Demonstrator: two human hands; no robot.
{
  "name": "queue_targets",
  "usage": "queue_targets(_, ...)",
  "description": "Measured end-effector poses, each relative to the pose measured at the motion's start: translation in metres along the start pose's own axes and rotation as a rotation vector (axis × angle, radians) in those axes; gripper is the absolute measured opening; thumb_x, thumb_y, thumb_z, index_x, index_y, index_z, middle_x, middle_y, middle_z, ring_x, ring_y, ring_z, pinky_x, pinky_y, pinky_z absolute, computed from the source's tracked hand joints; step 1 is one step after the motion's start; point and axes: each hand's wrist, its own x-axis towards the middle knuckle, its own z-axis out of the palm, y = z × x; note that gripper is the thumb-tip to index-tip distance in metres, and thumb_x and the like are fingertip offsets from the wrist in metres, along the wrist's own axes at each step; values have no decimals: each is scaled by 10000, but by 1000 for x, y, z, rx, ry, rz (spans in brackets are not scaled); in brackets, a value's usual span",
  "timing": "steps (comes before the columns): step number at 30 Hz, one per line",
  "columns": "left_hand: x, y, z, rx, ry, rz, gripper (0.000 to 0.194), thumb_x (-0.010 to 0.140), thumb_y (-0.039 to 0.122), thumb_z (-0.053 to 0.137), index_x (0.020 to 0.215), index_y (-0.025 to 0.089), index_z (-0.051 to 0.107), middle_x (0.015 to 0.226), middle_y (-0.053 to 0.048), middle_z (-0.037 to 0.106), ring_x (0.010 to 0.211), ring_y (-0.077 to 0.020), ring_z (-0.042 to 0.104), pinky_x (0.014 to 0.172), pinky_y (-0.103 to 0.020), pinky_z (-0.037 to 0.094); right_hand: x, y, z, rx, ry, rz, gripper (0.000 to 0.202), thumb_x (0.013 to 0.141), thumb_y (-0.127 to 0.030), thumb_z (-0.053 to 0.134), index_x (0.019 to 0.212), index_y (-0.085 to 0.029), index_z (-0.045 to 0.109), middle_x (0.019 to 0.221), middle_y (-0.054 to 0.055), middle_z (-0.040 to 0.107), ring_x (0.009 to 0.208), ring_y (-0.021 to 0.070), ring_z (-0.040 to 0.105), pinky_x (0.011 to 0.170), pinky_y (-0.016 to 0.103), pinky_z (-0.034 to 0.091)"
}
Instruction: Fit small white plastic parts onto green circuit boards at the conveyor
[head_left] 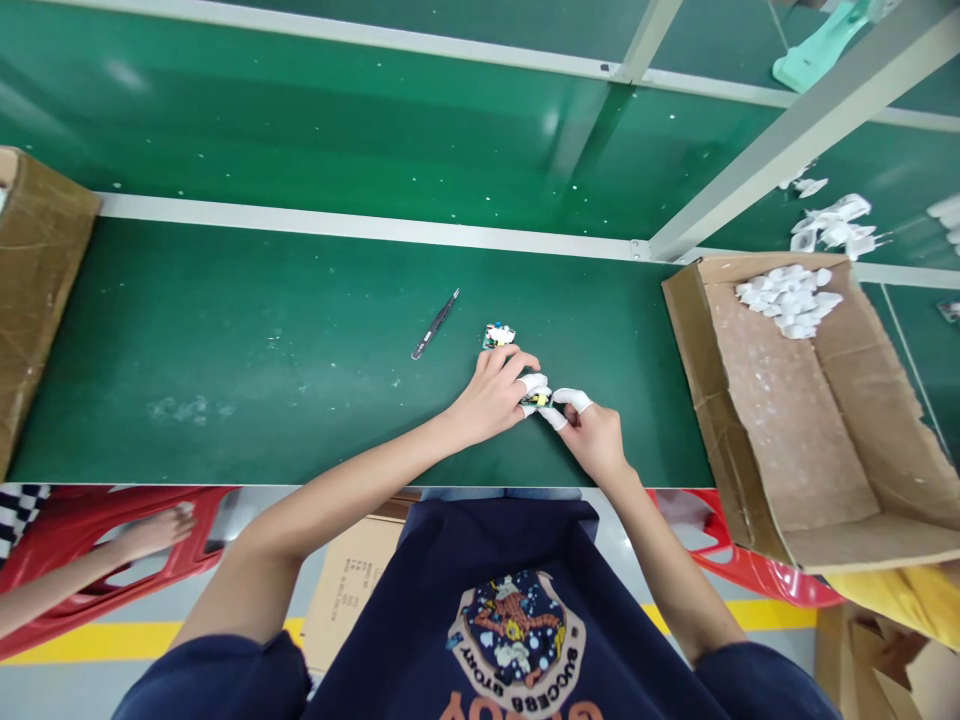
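A small circuit board (538, 399) with a yellow part is held just above the green table (225, 340), close to its front edge. My left hand (496, 397) grips its left side between fingers in white finger covers. At its right side, the white-covered thumb and finger of my right hand (592, 430) are pinched together, touching the board's edge; whether something tiny lies between them is too small to tell. Just beyond my left fingers lies a second circuit board (498, 336) with white and blue parts. Black tweezers (435, 325) rest farther left.
An open cardboard box (802, 430) at the right holds white plastic pieces (791, 298). Another cardboard box (37, 270) stands at the far left. A metal post (780, 130) rises behind the right box. Another person's arm (112, 560) shows at the lower left, beside a red chair.
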Motion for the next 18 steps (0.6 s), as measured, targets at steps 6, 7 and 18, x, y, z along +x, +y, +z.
queue_targets(6, 1, -1, -3, 14, 29, -40, 220, 818, 110, 556, 1027, 165, 600, 1192, -101, 596, 1166, -282, 409, 937, -451, 340, 1, -2, -1, -35, 8, -62, 407, 963, -459, 418, 895, -170, 696, 623, 20, 616, 512, 123, 540, 543, 232, 367)
queue_targets(7, 1, -1, -3, 17, 32, -32, 219, 805, 80, 544, 999, 164, 603, 1168, -95, 607, 1159, -279, 413, 932, -446, 340, 1, -2, 0, -39, 18, -57, 403, 962, -460, 422, 915, -168, 696, 616, 15, 612, 498, 119, 532, 535, 230, 364)
queue_targets(18, -2, -4, -1, 29, 67, -60, 309, 802, 130, 578, 1107, 181, 590, 1213, -106, 569, 1168, -289, 389, 924, -457, 346, 1, -3, 0, -89, 32, -83, 385, 974, -411, 400, 1070, -178, 692, 626, 25, 632, 491, 123, 538, 541, 236, 371)
